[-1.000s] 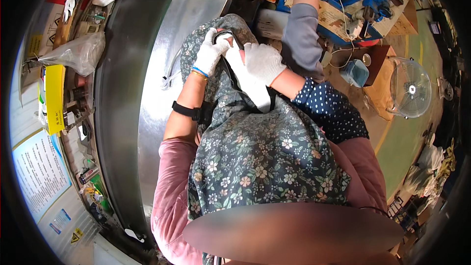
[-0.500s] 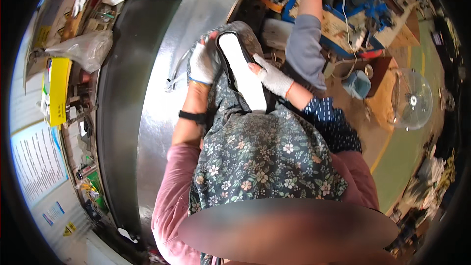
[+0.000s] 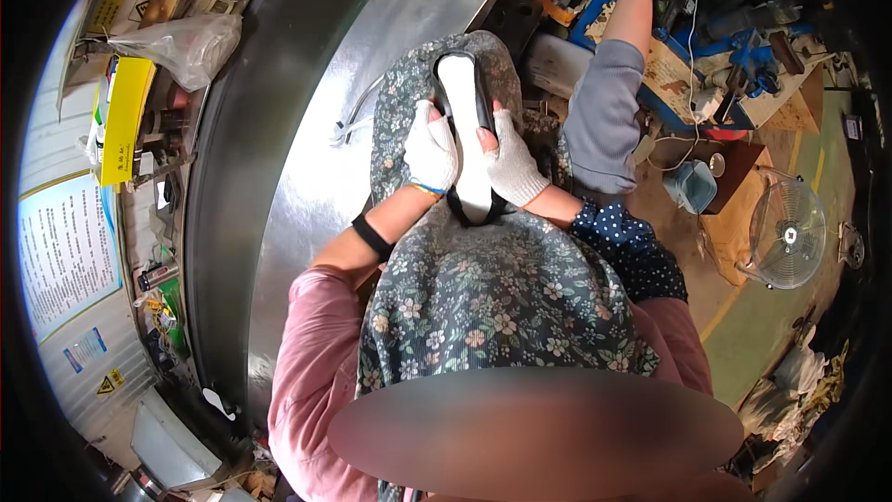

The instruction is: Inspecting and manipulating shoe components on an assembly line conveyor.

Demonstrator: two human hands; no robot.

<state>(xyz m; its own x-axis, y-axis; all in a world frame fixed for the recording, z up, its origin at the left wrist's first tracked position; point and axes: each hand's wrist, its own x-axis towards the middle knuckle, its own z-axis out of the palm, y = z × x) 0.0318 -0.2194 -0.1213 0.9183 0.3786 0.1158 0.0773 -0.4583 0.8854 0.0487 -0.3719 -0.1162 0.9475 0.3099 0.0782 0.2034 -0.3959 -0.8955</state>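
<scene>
On the floral apron [image 3: 483, 307] over my lap, a black shoe [image 3: 482, 98] lies with its opening up and a long white insole [image 3: 457, 79] showing inside it. My left hand [image 3: 432, 153], in a white fingerless glove, grips the shoe's left side, with the thumb up at its rim. From the right side my right hand [image 3: 513, 165], gloved the same way, holds it with the thumb at the rim and the insole's edge. Both hands are closed about the shoe, and most of their fingers are hidden at its sides and beneath.
A shiny metal surface [image 3: 307, 195] and a dark conveyor belt [image 3: 251, 130] run along my left. Past it are a plastic bag [image 3: 190, 45] and a yellow box [image 3: 130, 121]. A co-worker's grey sleeve [image 3: 604, 112] reaches in at right, near a blue bin [image 3: 689, 186] and a fan [image 3: 788, 231].
My left hand has shifted from the shoe's upper left side down toward its middle. The shoe has turned to lie straighter, and my hands are closer together. The whole view has shifted.
</scene>
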